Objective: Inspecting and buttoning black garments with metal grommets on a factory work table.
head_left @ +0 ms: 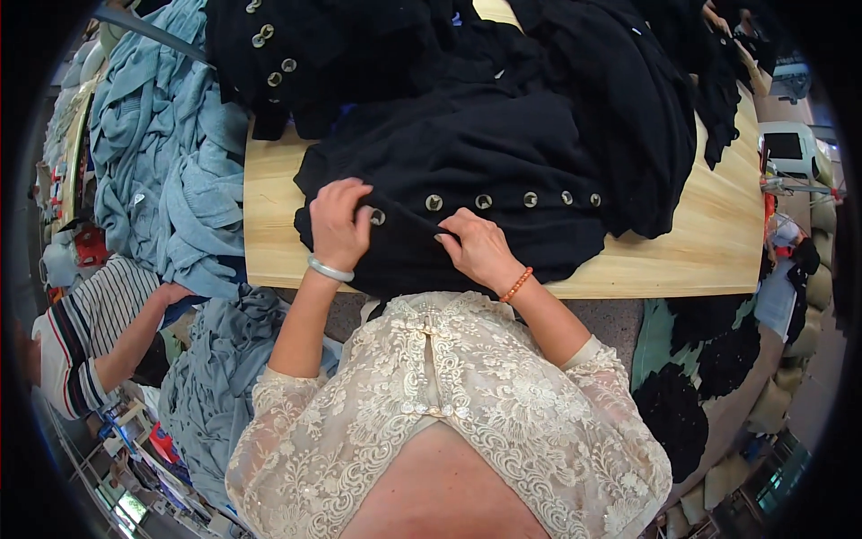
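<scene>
A black garment (503, 153) with a row of round metal buttons (483, 201) lies spread on a wooden table (709, 242). My left hand (339, 223) pinches the fabric at the leftmost button (378, 216), fingers curled over the edge. My right hand (480, 247) presses on the same button strip just to the right, fingertips gripping the cloth. A silver bangle circles my left wrist and an orange bead bracelet my right.
More black garments (296, 63) with buttons are piled at the table's far side. Blue-grey garments (162, 153) heap to the left and below (211, 377). A person in a striped sleeve (99, 332) works at the left. Black pieces (709, 359) lie at the right.
</scene>
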A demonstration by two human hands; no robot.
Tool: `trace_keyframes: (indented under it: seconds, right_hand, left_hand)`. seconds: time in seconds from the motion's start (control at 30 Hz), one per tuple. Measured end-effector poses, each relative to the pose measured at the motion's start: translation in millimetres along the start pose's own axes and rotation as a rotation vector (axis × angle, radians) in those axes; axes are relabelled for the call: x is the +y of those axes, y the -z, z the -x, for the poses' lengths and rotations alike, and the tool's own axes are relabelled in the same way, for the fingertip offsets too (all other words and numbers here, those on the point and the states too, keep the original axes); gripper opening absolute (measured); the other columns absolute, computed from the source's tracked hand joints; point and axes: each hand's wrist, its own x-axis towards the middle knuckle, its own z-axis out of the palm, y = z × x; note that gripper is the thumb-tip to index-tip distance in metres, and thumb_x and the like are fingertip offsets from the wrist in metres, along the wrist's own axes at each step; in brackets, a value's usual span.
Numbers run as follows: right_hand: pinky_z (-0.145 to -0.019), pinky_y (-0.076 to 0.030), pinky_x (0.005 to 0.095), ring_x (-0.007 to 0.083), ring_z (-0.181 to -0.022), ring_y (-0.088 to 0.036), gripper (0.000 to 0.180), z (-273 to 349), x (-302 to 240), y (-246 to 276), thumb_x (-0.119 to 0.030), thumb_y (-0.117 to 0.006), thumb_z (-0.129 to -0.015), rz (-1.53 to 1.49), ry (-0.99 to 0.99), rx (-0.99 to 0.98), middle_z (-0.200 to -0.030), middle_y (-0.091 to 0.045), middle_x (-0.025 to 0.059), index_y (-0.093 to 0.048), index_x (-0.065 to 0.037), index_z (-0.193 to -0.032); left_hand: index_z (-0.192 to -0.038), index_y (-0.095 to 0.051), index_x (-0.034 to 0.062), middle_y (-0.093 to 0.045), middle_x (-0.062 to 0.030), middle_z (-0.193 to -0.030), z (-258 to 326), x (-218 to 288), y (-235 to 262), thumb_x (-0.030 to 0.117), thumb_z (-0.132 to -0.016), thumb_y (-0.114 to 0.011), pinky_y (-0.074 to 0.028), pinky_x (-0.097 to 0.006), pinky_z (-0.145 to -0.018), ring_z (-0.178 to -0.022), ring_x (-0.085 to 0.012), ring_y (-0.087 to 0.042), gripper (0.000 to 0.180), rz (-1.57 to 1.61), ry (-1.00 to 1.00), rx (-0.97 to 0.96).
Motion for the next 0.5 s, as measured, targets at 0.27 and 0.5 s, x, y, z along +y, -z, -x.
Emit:
trace_keyframes:
  seconds: [0.27, 0.5]
  right_hand:
    - [-0.063, -0.052, 0.0373, 0.0291, -0.072, -0.065, 0.014, 6, 1, -14, -0.006, -0.069, -0.078, -0.159, 0.206, 0.247, -0.087, -0.063, 0.0078, -0.067, -0.004, -0.092]
    - [-0.068, -0.052, 0.041, 0.0339, -0.077, -0.064, 0.013, 11, 20, -28, -0.007, -0.066, -0.081, -0.183, -0.031, 0.143, -0.089, -0.063, 0.0147, -0.063, -0.002, -0.092]
  left_hand:
    - [-0.075, -0.063, 0.0085, -0.062, -0.0044, -0.073, -3, 32, -44, 0.004, -0.067, -0.073, -0.041, -0.038, -0.074, -0.076, -0.0257, -0.058, 0.014, 0.167, -0.188, -0.361]
    - [-0.106, -0.064, 0.0018, -0.063, -0.0085, -0.09, -13, 12, -48, -0.001, -0.072, -0.069, -0.048, -0.034, -0.087, -0.09, -0.0205, -0.061, 0.034, 0.539, 0.141, -0.624]
